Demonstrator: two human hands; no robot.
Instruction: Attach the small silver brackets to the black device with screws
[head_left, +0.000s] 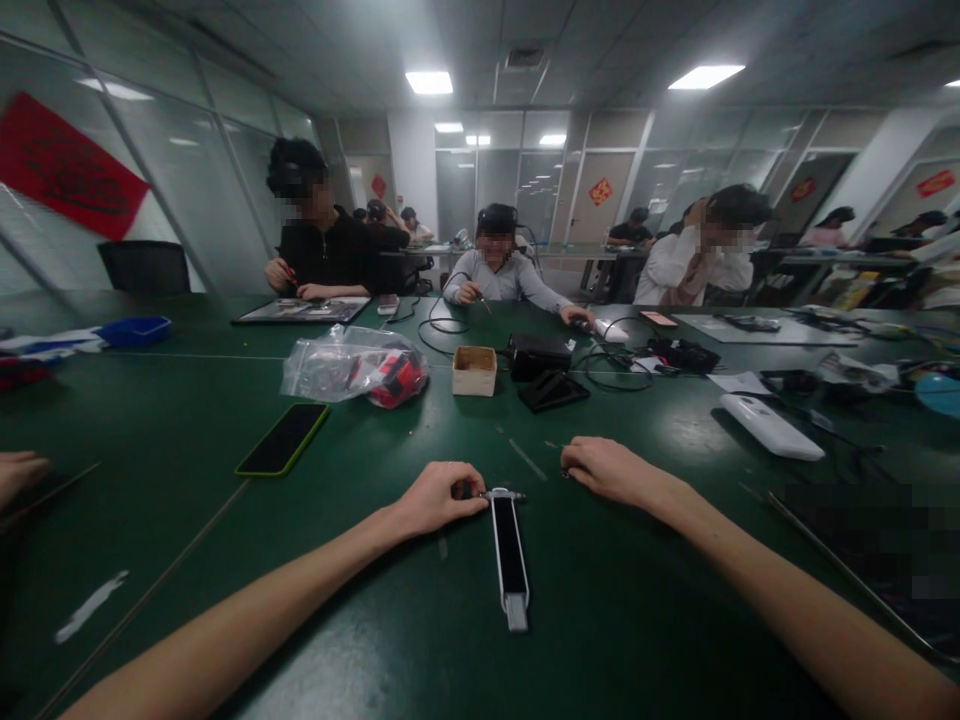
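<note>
A slim black bar with a white frame (511,550) lies on the green table, a silver block (517,613) at its near end. Across its far end sits a small metal rod (510,495). My left hand (448,493) rests on the table with thumb and index finger pinched round the rod's left end. To the right and slightly farther off, my right hand (600,466) also touches the table, fingertips together and apart from the bar. A tiny piece may be in those fingertips, too small to name.
Beyond my hands lie a phone with a green edge (283,440), a plastic bag with red and black contents (356,366), a small open box (474,372) and a black stand (553,391). A white device (772,427) is at right. Several people sit across the table; another person's hand (21,475) shows at left.
</note>
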